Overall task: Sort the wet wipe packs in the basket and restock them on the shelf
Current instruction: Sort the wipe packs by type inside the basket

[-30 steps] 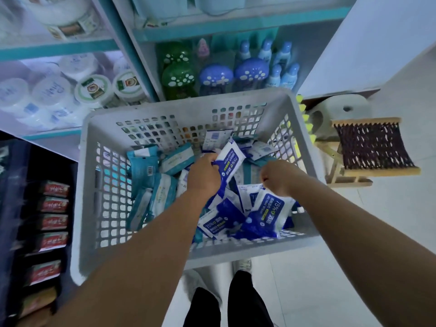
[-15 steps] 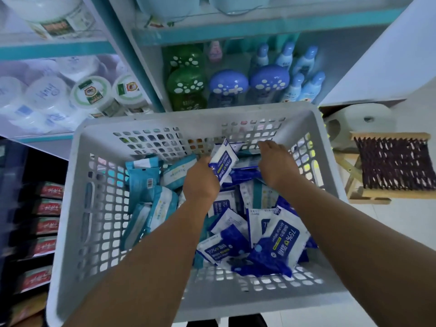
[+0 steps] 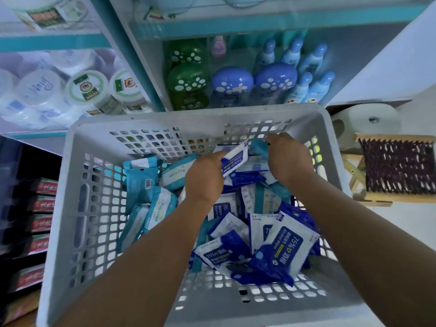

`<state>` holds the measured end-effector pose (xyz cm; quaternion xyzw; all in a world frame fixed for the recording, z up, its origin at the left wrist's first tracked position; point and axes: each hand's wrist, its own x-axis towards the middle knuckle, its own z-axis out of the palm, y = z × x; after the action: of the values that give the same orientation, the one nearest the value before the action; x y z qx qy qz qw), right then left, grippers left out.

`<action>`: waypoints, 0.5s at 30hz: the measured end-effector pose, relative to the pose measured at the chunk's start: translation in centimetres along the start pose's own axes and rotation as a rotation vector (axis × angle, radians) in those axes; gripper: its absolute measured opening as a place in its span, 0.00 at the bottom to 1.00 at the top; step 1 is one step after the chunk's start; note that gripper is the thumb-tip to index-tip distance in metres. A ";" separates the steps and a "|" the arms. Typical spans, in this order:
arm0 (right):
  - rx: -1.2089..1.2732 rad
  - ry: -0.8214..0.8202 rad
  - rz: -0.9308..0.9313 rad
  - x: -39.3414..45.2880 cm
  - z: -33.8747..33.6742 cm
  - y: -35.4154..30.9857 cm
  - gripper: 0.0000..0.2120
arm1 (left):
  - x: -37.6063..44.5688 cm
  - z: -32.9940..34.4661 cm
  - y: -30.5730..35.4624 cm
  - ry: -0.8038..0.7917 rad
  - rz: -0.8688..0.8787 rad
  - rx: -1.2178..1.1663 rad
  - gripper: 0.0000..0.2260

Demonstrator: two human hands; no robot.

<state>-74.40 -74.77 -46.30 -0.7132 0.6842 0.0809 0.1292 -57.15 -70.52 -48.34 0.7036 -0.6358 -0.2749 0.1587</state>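
A grey perforated plastic basket fills the middle of the view. Teal wet wipe packs lie heaped on its left side, dark blue and white alcohol wipe packs on its right and front. My left hand grips a blue and white pack lifted above the pile near the far wall. My right hand reaches to the far right corner and pinches a teal pack, partly hidden under its fingers.
Behind the basket stands a teal-edged shelf with green and blue bottles. White tubs fill the shelf at left. Red packets line a dark rack lower left. A woven wooden stool and a paper roll stand at right.
The view has closed in on the basket. My right hand moved from the front blue packs to the far right corner and took a teal pack. My left hand raised its blue pack farther back.
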 end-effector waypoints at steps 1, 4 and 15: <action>-0.009 -0.003 -0.015 -0.5 -0.6 0.0 0.19 | 0.2 0.1 0.5 -0.024 0.034 0.011 0.18; -0.002 -0.043 -0.057 -1.9 -1.6 0.2 0.17 | 0.8 0.7 1.9 -0.112 0.068 0.059 0.19; 0.432 -0.153 0.025 -5.0 -1.7 0.9 0.15 | 0.4 0.6 3.3 -0.113 0.142 -0.131 0.07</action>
<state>-75.61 -70.54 -43.27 -0.6523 0.6825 -0.0120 0.3295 -60.20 -71.26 -47.01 0.6283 -0.6726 -0.3432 0.1871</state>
